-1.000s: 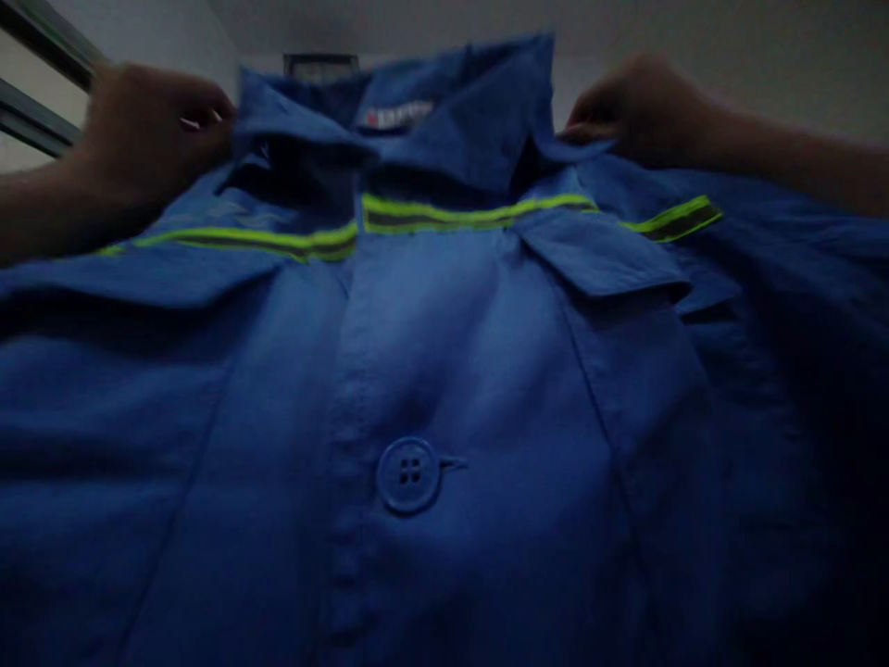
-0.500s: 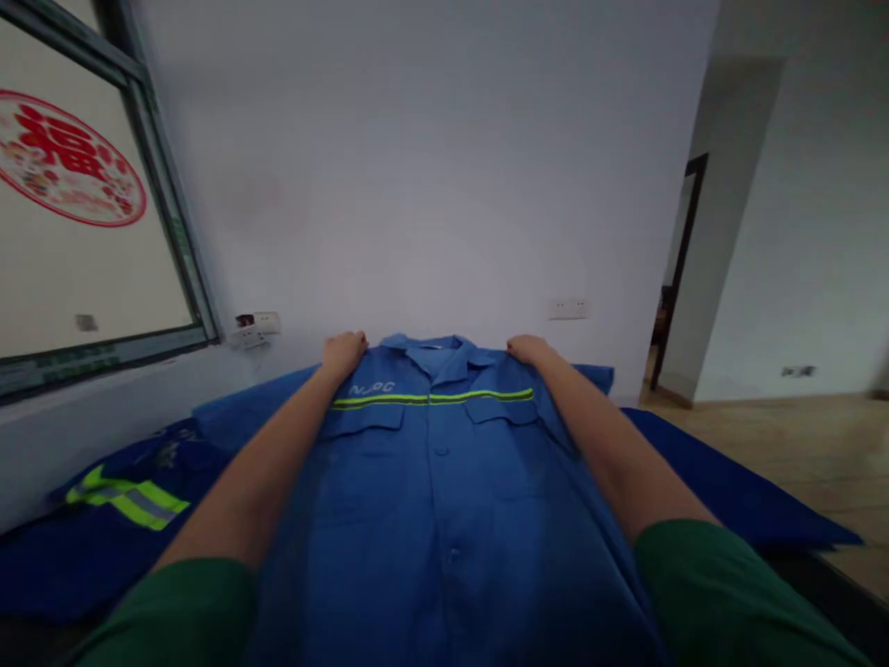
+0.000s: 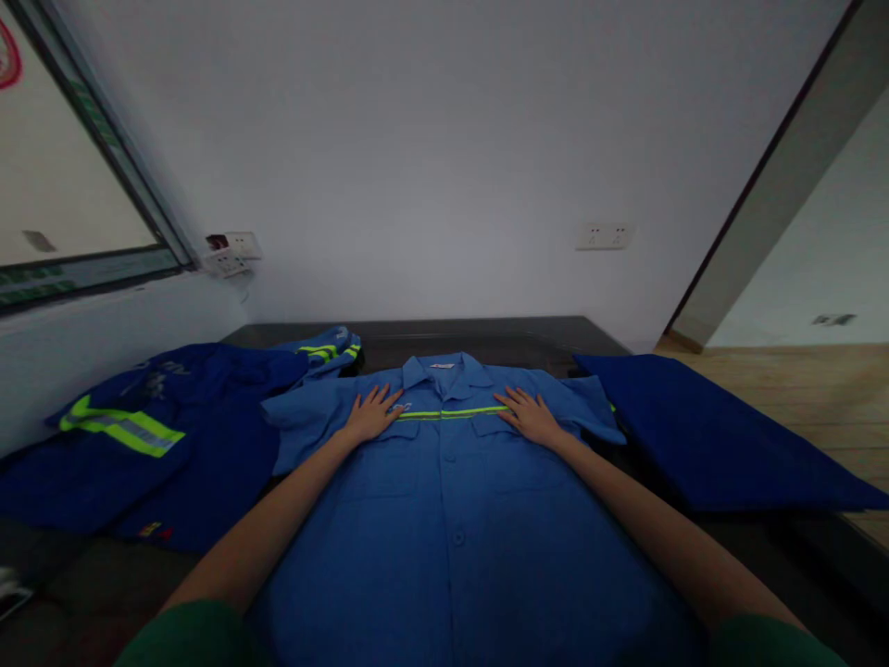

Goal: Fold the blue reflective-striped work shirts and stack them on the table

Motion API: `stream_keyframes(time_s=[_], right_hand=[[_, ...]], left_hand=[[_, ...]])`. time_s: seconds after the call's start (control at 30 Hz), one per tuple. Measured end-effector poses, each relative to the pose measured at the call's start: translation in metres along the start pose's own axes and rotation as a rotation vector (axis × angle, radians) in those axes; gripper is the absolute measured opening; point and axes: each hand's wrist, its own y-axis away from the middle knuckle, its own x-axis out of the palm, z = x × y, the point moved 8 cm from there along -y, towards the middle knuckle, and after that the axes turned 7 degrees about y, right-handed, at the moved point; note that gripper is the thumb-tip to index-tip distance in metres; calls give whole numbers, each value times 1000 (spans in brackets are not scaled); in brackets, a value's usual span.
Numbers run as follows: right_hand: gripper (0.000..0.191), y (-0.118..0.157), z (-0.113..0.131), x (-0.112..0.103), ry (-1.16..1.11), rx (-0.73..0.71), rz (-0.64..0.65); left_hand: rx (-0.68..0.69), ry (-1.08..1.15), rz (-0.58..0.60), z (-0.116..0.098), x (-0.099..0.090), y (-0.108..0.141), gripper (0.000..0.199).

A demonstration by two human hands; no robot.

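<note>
A blue short-sleeved work shirt lies spread face up on a dark table, its collar at the far end and its front buttoned. A yellow-green stripe crosses the chest above two flap pockets. On the left side of the chest, my left hand rests flat with its fingers spread. My right hand lies the same way on the opposite side, its fingertips over the end of the stripe. Neither hand grips the cloth.
To the left lies a heap of darker blue workwear with reflective bands, a lighter blue striped garment behind it. A flat dark blue piece lies at the right, over the table's edge. Behind stands a wall with a socket.
The shirt, held up by its shoulders before, has come down onto the table. Both hands have let go of the shoulders and now lie flat on the chest. The view has tilted downward.
</note>
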Motion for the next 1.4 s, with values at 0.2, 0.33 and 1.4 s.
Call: stream_keyframes(time_s=[0.2, 0.33, 1.4], right_hand=[[52, -11, 3, -4, 15, 41, -43], [52, -9, 6, -9, -1, -12, 10], [34, -60, 105, -13, -163, -365, -206]], left_hand=[[49, 4, -19, -3, -7, -10, 54], [63, 24, 21, 1, -7, -2, 54], [597, 312, 36, -63, -16, -34, 38]])
